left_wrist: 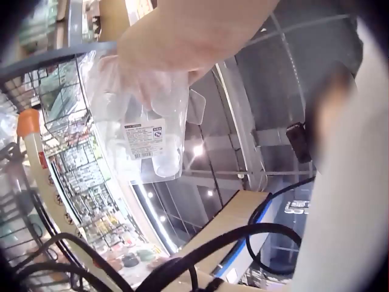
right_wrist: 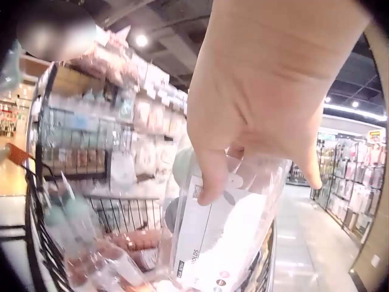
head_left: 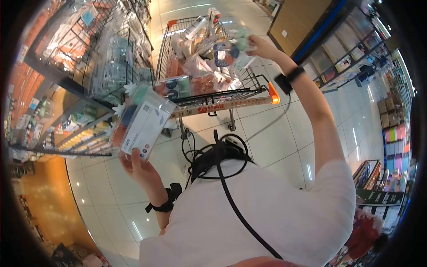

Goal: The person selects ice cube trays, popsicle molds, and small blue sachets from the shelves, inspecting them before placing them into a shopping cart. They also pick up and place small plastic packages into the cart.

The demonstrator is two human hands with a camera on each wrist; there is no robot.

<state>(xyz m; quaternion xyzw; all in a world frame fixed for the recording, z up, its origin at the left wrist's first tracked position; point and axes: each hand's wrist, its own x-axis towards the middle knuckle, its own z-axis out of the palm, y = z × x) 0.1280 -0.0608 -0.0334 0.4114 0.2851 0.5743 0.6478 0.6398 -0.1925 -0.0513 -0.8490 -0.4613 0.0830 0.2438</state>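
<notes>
In the head view, my left hand pinches the lower end of a clear plastic package with a white printed card, its thumb on the card. Green, dark blue and reddish pieces show through its side. The left wrist view shows the clear back of the package with a barcode label. My right hand grips the top of a similar package over the right side of the shopping cart. In the right wrist view, that package hangs from the fingers, its white card facing the camera.
The shopping cart with an orange-cornered handle holds many packaged goods, including a package of dark and reddish pieces. Wire shelf racks with bagged goods line the left. Black cables loop at my waist. A wooden-sided shelf stands right.
</notes>
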